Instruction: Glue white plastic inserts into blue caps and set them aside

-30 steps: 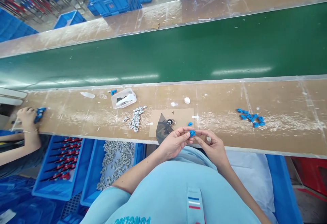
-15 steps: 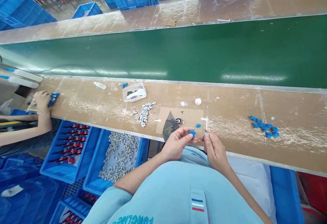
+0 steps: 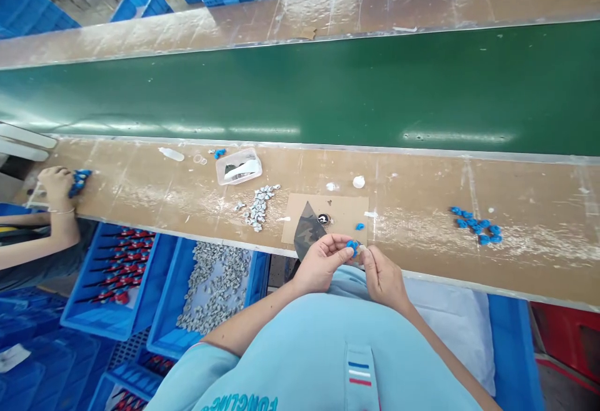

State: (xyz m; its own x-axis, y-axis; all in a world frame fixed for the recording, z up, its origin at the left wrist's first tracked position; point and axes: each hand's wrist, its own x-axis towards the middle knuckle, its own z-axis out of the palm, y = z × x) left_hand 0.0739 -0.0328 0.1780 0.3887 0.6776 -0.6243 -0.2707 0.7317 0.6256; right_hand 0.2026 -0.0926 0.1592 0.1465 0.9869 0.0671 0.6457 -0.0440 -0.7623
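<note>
My left hand (image 3: 323, 261) pinches a small blue plastic part (image 3: 352, 247) between thumb and fingers, above the front edge of the bench. Close beside it, my right hand (image 3: 385, 277) is closed on a small pale grey piece, mostly covered by the fingertips, and brings it up against the blue part. Just beyond the hands lies a cardboard sheet (image 3: 347, 208) with a dark film scrap (image 3: 308, 230), a small round black-and-white item (image 3: 323, 218) and a loose blue part (image 3: 359, 227). A pile of grey parts (image 3: 259, 208) sits to the left of the cardboard.
Blue parts (image 3: 478, 225) lie grouped at right. A clear plastic box (image 3: 239, 166) and a white cap (image 3: 359, 182) stand behind the cardboard. A green conveyor belt (image 3: 300, 92) runs beyond. Blue crates (image 3: 154, 323) sit below left; a co-worker's hand (image 3: 56, 186) works at far left.
My right hand has moved left, bringing the pale piece to the blue part in my left hand. The whole view has shifted slightly.
</note>
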